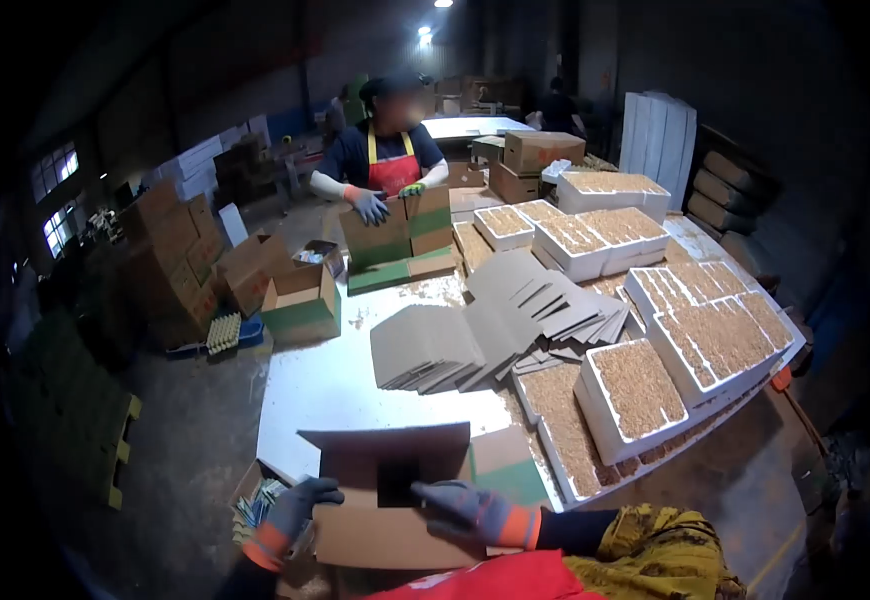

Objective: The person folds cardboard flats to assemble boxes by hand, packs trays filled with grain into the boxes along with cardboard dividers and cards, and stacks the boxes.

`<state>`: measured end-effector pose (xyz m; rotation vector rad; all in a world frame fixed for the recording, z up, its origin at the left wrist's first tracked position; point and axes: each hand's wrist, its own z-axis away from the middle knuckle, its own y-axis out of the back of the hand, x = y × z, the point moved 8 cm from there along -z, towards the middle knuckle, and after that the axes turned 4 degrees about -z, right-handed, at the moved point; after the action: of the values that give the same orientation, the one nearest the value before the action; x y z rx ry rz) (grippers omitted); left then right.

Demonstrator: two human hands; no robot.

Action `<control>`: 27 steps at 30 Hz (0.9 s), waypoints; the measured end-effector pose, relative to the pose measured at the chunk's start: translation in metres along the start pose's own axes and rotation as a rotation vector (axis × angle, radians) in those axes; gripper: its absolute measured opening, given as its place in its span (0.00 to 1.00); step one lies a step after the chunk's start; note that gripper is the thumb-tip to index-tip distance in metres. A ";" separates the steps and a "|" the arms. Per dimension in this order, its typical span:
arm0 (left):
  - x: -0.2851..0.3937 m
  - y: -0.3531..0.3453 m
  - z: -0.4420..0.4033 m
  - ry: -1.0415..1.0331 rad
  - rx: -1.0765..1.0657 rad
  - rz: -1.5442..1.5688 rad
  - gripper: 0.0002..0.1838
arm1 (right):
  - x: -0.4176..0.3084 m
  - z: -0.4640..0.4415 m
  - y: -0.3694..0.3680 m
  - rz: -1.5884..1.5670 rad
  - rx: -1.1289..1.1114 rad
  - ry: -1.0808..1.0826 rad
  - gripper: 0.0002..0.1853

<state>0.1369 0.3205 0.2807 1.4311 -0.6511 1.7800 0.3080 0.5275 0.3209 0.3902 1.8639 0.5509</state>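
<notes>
An open cardboard box is placed at the near edge of the white counter, between the two gloved hands. Its left edge is touched by the left hand, and its right side by the right hand; whether the fingers are closed on it cannot be told. Behind it, the middle of the counter is occupied by fanned flat cardboard sheets. The right side is crowded by white foam boxes, filled with brown, grainy material, partly stacked. At the far side, a green-banded carton is touched by a co-worker in a red apron. Another open carton is seen at the left edge.
</notes>
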 end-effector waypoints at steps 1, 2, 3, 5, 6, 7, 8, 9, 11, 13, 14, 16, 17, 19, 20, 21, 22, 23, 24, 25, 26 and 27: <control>0.015 -0.009 0.004 -0.063 0.288 -0.321 0.32 | -0.022 -0.010 0.012 0.416 0.049 0.178 0.36; 0.030 -0.024 0.021 -0.104 0.579 -0.636 0.29 | -0.051 -0.018 0.020 0.817 0.092 0.358 0.37; 0.035 -0.036 0.022 -0.164 0.643 -0.918 0.31 | -0.066 -0.035 0.045 0.861 0.130 0.303 0.37; 0.062 -0.057 0.024 -0.120 0.822 -1.318 0.38 | -0.060 -0.062 0.081 0.703 0.244 0.121 0.35; 0.088 -0.068 0.033 -0.283 0.878 -1.459 0.47 | -0.041 -0.068 0.088 0.492 0.305 -0.010 0.34; 0.082 -0.063 0.037 -0.300 0.891 -1.337 0.50 | -0.041 -0.054 0.063 0.513 0.199 0.049 0.32; 0.079 -0.052 0.034 -0.334 0.913 -1.220 0.53 | -0.037 -0.026 0.032 0.540 0.106 0.119 0.30; 0.054 -0.041 0.022 -0.213 0.748 -1.184 0.57 | -0.035 -0.007 0.015 0.573 0.006 0.189 0.29; 0.021 -0.033 0.006 -0.035 0.567 -1.140 0.59 | -0.030 0.000 0.031 0.309 -0.041 0.102 0.22; 0.013 -0.025 0.004 -0.051 0.512 -0.875 0.58 | -0.014 -0.003 0.040 0.055 -0.054 0.059 0.19; 0.009 -0.024 0.000 -0.158 0.533 -0.794 0.56 | -0.008 -0.006 0.042 0.054 -0.071 0.070 0.17; 0.017 -0.023 0.007 -0.167 0.605 -0.819 0.33 | -0.020 -0.008 0.046 0.107 -0.055 0.065 0.16; 0.019 -0.018 0.006 -0.098 0.629 -0.875 0.28 | -0.019 -0.002 0.048 0.017 0.007 0.038 0.17; 0.026 -0.013 0.009 -0.085 0.744 -1.033 0.21 | 0.009 0.015 0.056 -0.282 0.240 -0.166 0.18; 0.031 -0.017 0.013 -0.127 0.737 -1.038 0.20 | 0.037 0.023 0.067 -0.398 0.368 -0.219 0.22; 0.038 -0.022 0.017 -0.175 0.728 -1.042 0.20 | 0.072 0.037 0.071 -0.582 0.510 -0.365 0.26; 0.049 -0.028 0.020 -0.229 0.717 -1.046 0.20 | 0.108 0.053 0.073 -0.766 0.658 -0.507 0.31; 0.070 -0.039 0.029 -0.216 0.706 -0.986 0.19 | 0.150 0.069 0.056 -0.897 0.603 -0.798 0.36; 0.099 -0.055 0.045 -0.379 0.742 -1.026 0.18 | 0.173 0.092 0.034 -1.030 0.539 -1.091 0.42; 0.126 -0.071 0.061 -0.551 0.768 -1.056 0.17 | 0.175 0.083 0.043 -0.956 0.416 -0.984 0.43; 0.146 -0.084 0.074 -0.728 0.791 -1.069 0.17 | 0.175 0.075 0.052 -0.881 0.312 -0.869 0.44; 0.149 -0.081 0.076 -0.714 0.802 -1.005 0.20 | 0.127 0.057 0.075 -0.927 0.323 -0.712 0.37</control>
<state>0.2329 0.3451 0.4385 2.3627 0.5289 0.6740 0.3178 0.6658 0.2458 -0.0999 1.2283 -0.4778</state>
